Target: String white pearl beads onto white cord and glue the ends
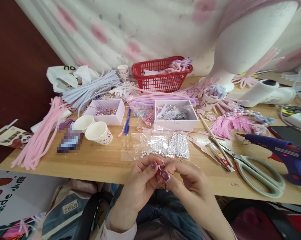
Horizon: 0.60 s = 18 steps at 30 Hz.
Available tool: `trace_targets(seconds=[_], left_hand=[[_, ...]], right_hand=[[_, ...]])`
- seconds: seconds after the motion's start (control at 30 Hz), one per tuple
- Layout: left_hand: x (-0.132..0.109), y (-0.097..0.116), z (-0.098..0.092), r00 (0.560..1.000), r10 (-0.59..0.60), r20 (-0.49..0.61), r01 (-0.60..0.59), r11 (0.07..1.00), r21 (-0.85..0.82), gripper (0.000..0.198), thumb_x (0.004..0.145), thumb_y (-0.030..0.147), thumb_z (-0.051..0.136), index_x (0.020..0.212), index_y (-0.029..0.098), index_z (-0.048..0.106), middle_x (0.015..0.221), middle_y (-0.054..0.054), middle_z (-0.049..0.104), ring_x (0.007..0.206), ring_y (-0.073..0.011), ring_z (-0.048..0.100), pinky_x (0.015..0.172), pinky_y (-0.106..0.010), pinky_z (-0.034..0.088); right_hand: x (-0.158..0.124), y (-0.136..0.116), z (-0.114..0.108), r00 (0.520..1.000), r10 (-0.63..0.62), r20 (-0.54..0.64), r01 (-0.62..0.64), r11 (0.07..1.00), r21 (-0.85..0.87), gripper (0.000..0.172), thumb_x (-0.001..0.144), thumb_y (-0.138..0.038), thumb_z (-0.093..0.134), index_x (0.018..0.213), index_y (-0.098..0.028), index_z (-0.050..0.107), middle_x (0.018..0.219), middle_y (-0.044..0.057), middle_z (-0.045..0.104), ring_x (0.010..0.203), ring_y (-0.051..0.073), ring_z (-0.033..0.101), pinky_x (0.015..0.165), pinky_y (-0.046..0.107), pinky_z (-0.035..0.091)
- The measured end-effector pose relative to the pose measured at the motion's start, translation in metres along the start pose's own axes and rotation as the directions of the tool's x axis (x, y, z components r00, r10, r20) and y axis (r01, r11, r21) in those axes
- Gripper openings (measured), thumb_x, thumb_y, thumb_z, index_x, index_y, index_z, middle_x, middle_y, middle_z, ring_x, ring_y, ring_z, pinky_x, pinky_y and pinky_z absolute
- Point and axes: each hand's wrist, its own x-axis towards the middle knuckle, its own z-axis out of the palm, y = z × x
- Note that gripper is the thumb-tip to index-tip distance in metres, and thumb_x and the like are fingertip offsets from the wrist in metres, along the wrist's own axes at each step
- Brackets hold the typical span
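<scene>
Pale wooden tabletop (97,163), crowded with craft supplies, runs in front of a white cloth with pink blotches. At its near edge the left hand (140,181) and the right hand (190,181) meet fingertip to fingertip, both closed in a pinch on a tiny thin piece (161,171) held between dark red nails; it is too small to tell what it is. Just beyond the hands, at 12 o'clock, lie clear plastic bags of white pearl beads (174,146). Further at 12 o'clock stands a shallow white box of white and dark trinkets (176,116), and behind that a red plastic mesh basket (162,81). At 10 o'clock two white paper cups (98,132) lie tipped beside a blue pen (126,122), with a pale pink box of coloured beads (107,111) behind them. A bundle of pink pipe cleaners (37,138) lies at 9 o'clock. At 3 o'clock lie scissors with pale green handles (257,173), and past them a blue glue gun (284,153).
</scene>
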Motion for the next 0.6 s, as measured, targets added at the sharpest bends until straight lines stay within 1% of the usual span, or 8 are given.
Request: trace_targets(seconds=[0.2, 0.37, 0.47, 0.6], left_hand=[[0.0003, -0.001, 0.0, 1.0, 0.014, -0.012, -0.014, 1.0, 0.003, 0.021, 0.062, 0.03, 0.095, 0.069, 0.019, 0.079, 0.076, 0.001, 0.065, 0.06, -0.0079, 0.061, 0.056, -0.018, 0.054], [0.0005, -0.0024, -0.0017, 1.0, 0.021, 0.007, -0.021, 0.999, 0.026, 0.02, 0.064, 0.031, 0.094, 0.069, 0.019, 0.078, 0.08, 0.0, 0.063, 0.062, -0.0083, 0.061, 0.055, -0.018, 0.052], [0.0005, -0.0025, -0.0032, 0.999, 0.031, 0.017, -0.032, 0.999, 0.041, 0.021, 0.065, 0.033, 0.094, 0.068, 0.019, 0.078, 0.083, 0.0, 0.062, 0.064, -0.0073, 0.059, 0.058, -0.018, 0.052], [0.0012, -0.0033, -0.0028, 0.997, 0.078, 0.027, -0.08, 0.994, 0.075, 0.02, 0.066, 0.032, 0.093, 0.069, 0.019, 0.078, 0.086, 0.0, 0.061, 0.068, -0.0077, 0.059, 0.064, -0.019, 0.052]], right_hand=[[-0.0008, 0.0003, -0.0003, 1.0, 0.005, -0.002, -0.005, 1.0, 0.005, 0.026, 0.093, -0.023, 0.06, 0.068, -0.019, 0.061, 0.063, -0.002, 0.06, 0.061, 0.012, 0.055, 0.059, 0.023, 0.046], [-0.0016, 0.0012, -0.0004, 1.0, -0.003, -0.021, 0.003, 1.0, -0.006, 0.025, 0.093, -0.023, 0.06, 0.069, -0.02, 0.062, 0.064, -0.002, 0.061, 0.061, 0.014, 0.056, 0.06, 0.024, 0.048], [-0.0016, 0.0031, -0.0026, 1.0, -0.027, -0.008, 0.027, 1.0, -0.004, 0.023, 0.095, -0.025, 0.06, 0.073, -0.02, 0.064, 0.065, -0.002, 0.061, 0.063, 0.014, 0.057, 0.062, 0.024, 0.048], [-0.002, 0.0049, -0.0078, 0.999, -0.042, 0.023, 0.042, 0.999, -0.034, 0.019, 0.098, -0.025, 0.059, 0.081, -0.021, 0.066, 0.07, -0.002, 0.063, 0.065, 0.014, 0.058, 0.063, 0.024, 0.048]])
